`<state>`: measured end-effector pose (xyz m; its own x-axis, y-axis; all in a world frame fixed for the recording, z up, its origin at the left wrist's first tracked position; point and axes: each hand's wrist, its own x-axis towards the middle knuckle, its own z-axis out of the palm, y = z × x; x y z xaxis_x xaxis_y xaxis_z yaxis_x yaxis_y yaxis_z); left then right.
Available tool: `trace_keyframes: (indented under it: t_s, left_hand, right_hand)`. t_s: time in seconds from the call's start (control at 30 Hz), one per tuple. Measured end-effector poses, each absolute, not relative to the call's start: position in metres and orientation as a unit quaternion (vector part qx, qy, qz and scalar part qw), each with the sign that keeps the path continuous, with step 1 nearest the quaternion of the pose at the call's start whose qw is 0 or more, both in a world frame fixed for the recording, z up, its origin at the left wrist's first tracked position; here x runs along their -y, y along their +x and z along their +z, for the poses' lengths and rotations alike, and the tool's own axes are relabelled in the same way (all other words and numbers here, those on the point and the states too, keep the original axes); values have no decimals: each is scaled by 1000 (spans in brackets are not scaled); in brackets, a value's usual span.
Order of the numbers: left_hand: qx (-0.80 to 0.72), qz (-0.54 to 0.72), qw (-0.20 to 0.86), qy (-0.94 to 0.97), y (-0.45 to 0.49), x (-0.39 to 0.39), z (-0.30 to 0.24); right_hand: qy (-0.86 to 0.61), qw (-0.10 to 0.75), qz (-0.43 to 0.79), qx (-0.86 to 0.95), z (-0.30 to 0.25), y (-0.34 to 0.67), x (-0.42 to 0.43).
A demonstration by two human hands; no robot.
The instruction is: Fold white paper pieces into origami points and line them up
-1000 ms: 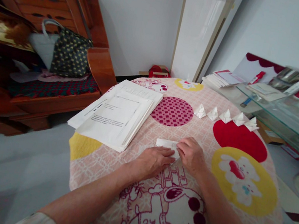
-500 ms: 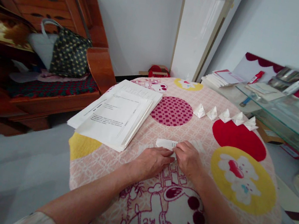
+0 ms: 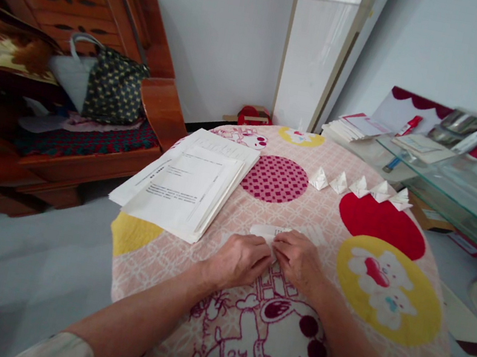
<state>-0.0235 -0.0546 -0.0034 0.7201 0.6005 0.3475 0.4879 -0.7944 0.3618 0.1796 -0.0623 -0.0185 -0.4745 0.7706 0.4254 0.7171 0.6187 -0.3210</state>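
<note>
A small folded piece of white printed paper (image 3: 262,231) lies on the table in front of me, its lower part covered by my fingers. My left hand (image 3: 245,258) is closed on its near edge, fingers curled and pressed together. Right beside it, my right hand (image 3: 298,257) pinches the same paper, with its fingertips meeting those of the left. Further off to the right, several folded paper pieces with pointed tops (image 3: 361,186) stand in a row. To the left lies a stack of printed sheets (image 3: 187,182).
A patterned cloth (image 3: 301,214) covers the round table. On the right stands a glass shelf (image 3: 464,181) with a pot, a cup and papers. A wooden bench (image 3: 156,96) holding bags is at the left, and a tall white air conditioner (image 3: 309,55) stands behind.
My left fingers have curled in more tightly against the right ones at the paper's near edge. The folded paper has shifted only slightly. The row and the stack are unchanged.
</note>
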Motion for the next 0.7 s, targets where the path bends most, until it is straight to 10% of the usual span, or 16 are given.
trace_keyframes:
  t_s: [0.37,0.7]
  left_hand:
    - [-301,170,79,935,-22,43,-14]
    - [-352,101,72,928,-20,50,-3]
  right_hand:
    - [-427,221,86,872,-7,180,64]
    - [-529,339,258,734,-6,189,58]
